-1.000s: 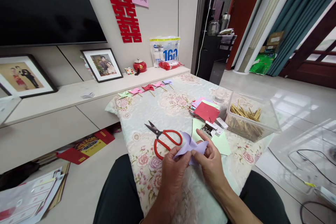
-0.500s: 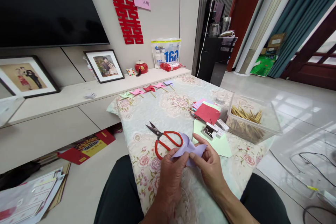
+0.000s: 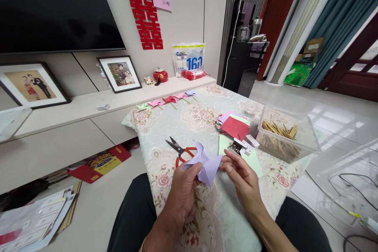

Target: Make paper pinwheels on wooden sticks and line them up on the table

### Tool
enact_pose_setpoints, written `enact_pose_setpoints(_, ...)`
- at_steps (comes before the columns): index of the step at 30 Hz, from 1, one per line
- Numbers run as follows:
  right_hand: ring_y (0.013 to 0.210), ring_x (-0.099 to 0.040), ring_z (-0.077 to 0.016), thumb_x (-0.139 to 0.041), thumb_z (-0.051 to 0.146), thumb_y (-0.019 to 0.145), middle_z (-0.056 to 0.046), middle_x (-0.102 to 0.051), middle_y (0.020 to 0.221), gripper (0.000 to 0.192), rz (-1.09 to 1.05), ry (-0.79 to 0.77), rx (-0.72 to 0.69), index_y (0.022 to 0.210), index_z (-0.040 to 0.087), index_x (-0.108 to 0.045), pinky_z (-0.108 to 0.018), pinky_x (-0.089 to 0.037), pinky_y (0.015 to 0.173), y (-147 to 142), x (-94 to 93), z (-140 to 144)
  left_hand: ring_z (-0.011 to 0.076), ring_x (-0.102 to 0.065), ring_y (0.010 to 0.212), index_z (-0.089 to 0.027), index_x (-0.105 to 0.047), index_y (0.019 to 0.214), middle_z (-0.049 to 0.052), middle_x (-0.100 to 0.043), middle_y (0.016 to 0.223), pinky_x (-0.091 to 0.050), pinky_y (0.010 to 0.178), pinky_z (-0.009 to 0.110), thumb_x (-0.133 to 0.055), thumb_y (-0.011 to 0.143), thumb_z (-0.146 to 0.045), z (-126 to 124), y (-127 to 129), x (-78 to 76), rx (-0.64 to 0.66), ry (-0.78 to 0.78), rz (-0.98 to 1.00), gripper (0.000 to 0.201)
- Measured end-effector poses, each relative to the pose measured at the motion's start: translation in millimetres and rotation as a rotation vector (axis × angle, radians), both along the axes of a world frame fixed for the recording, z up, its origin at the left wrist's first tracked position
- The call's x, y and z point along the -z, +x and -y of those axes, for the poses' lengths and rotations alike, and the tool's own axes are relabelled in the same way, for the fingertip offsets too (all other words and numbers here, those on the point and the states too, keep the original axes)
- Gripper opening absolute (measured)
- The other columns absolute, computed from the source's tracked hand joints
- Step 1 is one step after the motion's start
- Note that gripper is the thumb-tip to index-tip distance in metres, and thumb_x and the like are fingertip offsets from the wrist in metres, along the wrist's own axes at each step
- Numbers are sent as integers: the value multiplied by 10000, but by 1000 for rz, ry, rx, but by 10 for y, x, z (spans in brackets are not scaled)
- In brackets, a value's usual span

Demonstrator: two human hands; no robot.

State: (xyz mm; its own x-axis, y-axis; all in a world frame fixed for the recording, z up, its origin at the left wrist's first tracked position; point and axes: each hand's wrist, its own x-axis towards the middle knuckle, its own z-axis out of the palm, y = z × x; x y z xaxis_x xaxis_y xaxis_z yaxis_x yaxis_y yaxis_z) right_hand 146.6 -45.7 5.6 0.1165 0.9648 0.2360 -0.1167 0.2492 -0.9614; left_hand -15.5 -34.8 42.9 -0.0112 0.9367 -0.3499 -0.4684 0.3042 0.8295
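Reference point for all clock directions: the lavender paper pinwheel, with 12 o'clock pointing away from the person.

Workpiece: the lavender paper pinwheel (image 3: pixel 209 165) is held above the floral tablecloth (image 3: pixel 161 126), in front of the person, with its blades folded toward the centre.

Left hand (image 3: pixel 183 185): located at 8 o'clock. The thumb presses on the upper face near the centre, with the fingers beneath; the grip is a pinch on the paper.

Right hand (image 3: pixel 245 177): located at 3 o'clock. Thumb and fingers are loosely curled and spread apart. The fingertips lie at the blade tip; whether they touch it cannot be determined.

Surrounding items:
- 10 o'clock: scissors (image 3: pixel 180 151), blades slightly parted, red handles partly covered by the workpiece.
- 11 o'clock, far edge: a row of five pinwheels (image 3: pixel 169 100) on sticks, in green, pink, red, pink and lavender.
- 1 o'clock: a stack of coloured sheets (image 3: pixel 235 127), red uppermost.
- 2 o'clock, near: an open small box (image 3: pixel 247 150) of metal pieces, resting on a pale green sheet (image 3: pixel 255 163).
- 2 o'clock, farther: a clear container (image 3: pixel 306 147) holding thin sticks (image 3: pixel 279 129).
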Motion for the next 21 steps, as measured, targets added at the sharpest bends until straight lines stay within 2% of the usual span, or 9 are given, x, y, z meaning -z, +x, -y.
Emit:
enact_pose_setpoints(3,866,-636,-214,-650,184,903,-63,-673,973,261,372,272,179,1152,259,-677,-367,-521,779,55,-15,16,156,-572,617,-161,-705,783,10,-675,696,-473,602,262,-796,585,-360,-17,-28,2,37,-12,-26,295)
enact_pose_setpoints(6,853,-607,-215,-545,55,906,-68,-635,922,310,677,536,152,1115,242,-677,-352,-512,721,60,-53,34,166,-581,629,-168,-703,764,10,-669,681,-475,616,267,-779,602,-360,-22,-30,-17,78,-4,-28,262)
enact_pose_setpoints(8,838,-582,-214,-480,23,917,-79,-622,926,351,809,616,106,1128,227,-673,-353,-499,693,39,-77,42,158,-568,609,-175,-696,732,3,-662,664,-465,596,259,-783,596,-339,-23,-26,-32,89,-7,0,229)
enact_pose_setpoints(13,835,-545,-213,-483,21,932,-88,-617,943,296,981,678,86,1090,198,-661,-360,-459,693,-10,-110,52,139,-538,555,-173,-707,699,-3,-654,624,-444,558,246,-775,594,-314,-37,-24,-48,118,-14,59,188)
enact_pose_setpoints(21,820,-527,-208,-494,49,934,-83,-595,928,237,969,668,35,1014,191,-665,-352,-444,685,19,-129,51,119,-491,556,-174,-645,634,-22,-594,600,-414,535,231,-756,566,-290,-31,-13,-97,113,-37,17,174)
